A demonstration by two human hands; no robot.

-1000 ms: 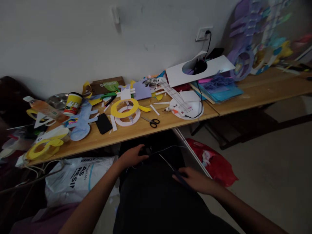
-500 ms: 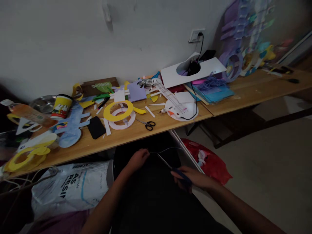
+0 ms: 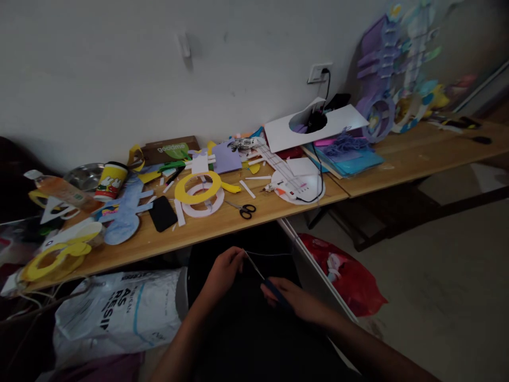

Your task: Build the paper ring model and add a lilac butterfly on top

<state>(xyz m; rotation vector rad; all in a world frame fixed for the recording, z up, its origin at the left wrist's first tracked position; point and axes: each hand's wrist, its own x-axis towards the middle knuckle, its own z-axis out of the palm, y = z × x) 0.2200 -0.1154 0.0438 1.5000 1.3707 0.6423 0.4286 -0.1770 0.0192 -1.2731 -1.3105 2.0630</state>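
Over my dark-clothed lap, my left hand (image 3: 230,262) pinches the end of a thin pale string (image 3: 270,254) that runs off to the right. My right hand (image 3: 284,294) is wrapped round a tool with a dark blue handle (image 3: 276,291) and a long slim metal end (image 3: 254,264); its exact kind is hard to make out. The metal tip reaches the string right beside my left fingertips. On the table edge ahead lie black-handled scissors (image 3: 245,211), near yellow and white paper rings (image 3: 199,188) and a white paper guitar (image 3: 298,183) with a glue gun (image 3: 284,192) on it.
The wooden table (image 3: 214,223) carries a phone (image 3: 163,214), a cup (image 3: 111,181), a bottle (image 3: 66,191) and paper scraps. Beneath it are a white sack (image 3: 119,313) at left and a red plastic bag (image 3: 353,281) at right. An open drawer (image 3: 318,270) juts out.
My right hand has moved left with the tool, bringing its tip to my left fingers. My left hand has shifted slightly lower, and the view has tilted a little upward.
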